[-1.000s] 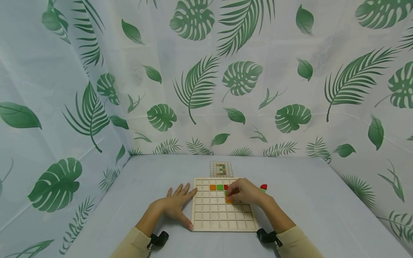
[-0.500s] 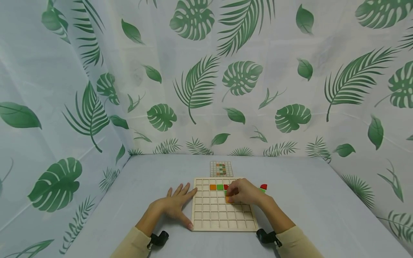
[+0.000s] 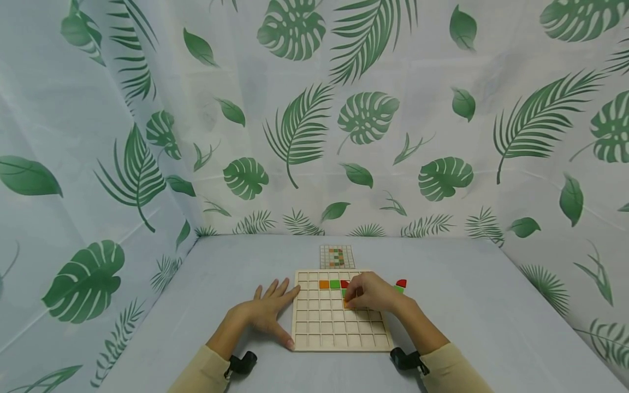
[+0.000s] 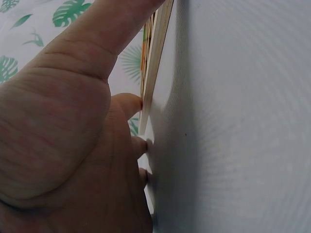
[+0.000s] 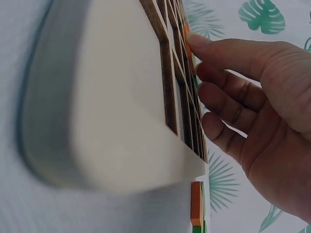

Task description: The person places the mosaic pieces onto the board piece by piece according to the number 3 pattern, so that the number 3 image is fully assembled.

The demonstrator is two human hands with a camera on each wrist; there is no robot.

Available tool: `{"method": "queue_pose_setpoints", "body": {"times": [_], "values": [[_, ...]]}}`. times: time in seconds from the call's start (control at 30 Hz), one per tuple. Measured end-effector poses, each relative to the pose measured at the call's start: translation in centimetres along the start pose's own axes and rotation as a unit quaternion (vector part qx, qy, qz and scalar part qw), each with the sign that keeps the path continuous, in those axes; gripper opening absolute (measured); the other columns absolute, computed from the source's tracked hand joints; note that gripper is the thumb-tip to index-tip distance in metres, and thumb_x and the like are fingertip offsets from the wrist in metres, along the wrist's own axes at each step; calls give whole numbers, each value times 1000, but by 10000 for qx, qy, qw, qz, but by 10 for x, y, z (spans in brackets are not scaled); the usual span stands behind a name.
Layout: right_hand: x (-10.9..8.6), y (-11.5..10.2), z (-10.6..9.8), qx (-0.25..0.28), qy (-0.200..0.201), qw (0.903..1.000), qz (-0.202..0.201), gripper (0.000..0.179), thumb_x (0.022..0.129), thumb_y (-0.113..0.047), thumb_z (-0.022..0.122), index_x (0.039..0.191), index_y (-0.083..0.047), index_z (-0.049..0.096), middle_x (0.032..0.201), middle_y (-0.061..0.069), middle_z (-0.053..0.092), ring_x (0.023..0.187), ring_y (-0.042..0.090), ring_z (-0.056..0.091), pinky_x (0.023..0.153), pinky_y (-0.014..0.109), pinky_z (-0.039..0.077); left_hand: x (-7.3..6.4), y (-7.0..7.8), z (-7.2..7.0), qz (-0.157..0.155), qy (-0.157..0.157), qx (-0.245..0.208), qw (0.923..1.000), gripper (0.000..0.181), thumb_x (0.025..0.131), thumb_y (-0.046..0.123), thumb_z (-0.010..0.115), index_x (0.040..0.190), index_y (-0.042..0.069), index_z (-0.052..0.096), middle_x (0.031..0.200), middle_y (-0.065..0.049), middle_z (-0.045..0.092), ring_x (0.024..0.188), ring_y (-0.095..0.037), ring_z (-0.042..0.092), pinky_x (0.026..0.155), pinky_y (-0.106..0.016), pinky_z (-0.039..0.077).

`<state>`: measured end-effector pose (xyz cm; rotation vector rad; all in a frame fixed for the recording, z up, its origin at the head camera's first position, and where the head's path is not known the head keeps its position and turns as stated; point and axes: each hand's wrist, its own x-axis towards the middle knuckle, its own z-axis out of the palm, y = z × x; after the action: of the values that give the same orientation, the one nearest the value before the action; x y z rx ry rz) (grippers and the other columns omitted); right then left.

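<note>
A pale wooden grid board lies flat in the middle of the table. My left hand is spread on the table, with index finger and thumb against the board's left edge. My right hand reaches over the board, fingers curled, and pinches an orange tile at one of its cells. In the right wrist view the thumb touches the orange tile. Set in an upper row are an orange tile, a green tile and a red tile. Another green tile is partly hidden by the fingers.
Behind the board lies a small card printed with a coloured grid pattern. Right of the board, a loose red piece and a green piece show past the right hand. A leaf-print curtain stands around the table.
The right fingers have settled lower over the orange tile, so less of it shows. The left hand and the board have stayed where they were.
</note>
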<state>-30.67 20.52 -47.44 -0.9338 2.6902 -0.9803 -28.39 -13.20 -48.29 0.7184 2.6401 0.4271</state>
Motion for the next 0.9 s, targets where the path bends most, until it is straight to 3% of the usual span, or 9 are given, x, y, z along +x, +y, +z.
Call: {"method": "queue_pose_setpoints", "body": {"times": [0.1,0.23,0.33,0.43,0.6,0.9], "values": [[-2,-1,-6,8,191,9996,227,6,90,-15,83,95,-14,81,88,-8,70,79,12,57,67,25,50,0,0,0,46,-6,-42,10000,137,64,74,87,169,28,13,177,-13,0,163,-41,-5,123,-73,-3],[-7,-2,-19,75,870,9950,483,21,95,-16,77,114,-9,78,90,-4,69,76,16,56,63,26,48,-1,0,-1,48,-12,-60,10000,137,64,74,87,169,28,12,177,-13,0,163,-41,-5,123,-73,-4],[-10,0,-28,-8,1437,9887,429,30,96,-16,76,125,-9,74,95,0,70,74,16,57,62,26,49,-1,0,-1,22,-7,-64,10000,137,63,74,88,169,28,12,177,-12,0,163,-40,-5,123,-73,-4],[-13,4,-34,-106,1757,9836,402,34,97,-17,76,130,-11,72,103,5,72,78,14,59,63,26,51,-1,0,-1,15,-2,-61,10000,137,63,73,88,169,28,13,177,-12,0,163,-40,-5,123,-73,-4],[-17,8,-41,-128,1776,9827,503,37,97,-19,75,133,-11,70,115,8,74,87,16,61,68,28,53,-2,1,-2,8,-4,-68,10000,137,63,73,88,169,28,13,177,-12,0,163,-40,-5,124,-73,-4],[-21,15,-47,-93,1599,9847,689,38,98,-19,74,135,-10,68,117,17,72,89,17,62,74,30,54,-2,1,-2,78,-3,-76,9999,137,64,72,88,169,26,13,176,-13,0,162,-41,-5,123,-74,-4]]}}
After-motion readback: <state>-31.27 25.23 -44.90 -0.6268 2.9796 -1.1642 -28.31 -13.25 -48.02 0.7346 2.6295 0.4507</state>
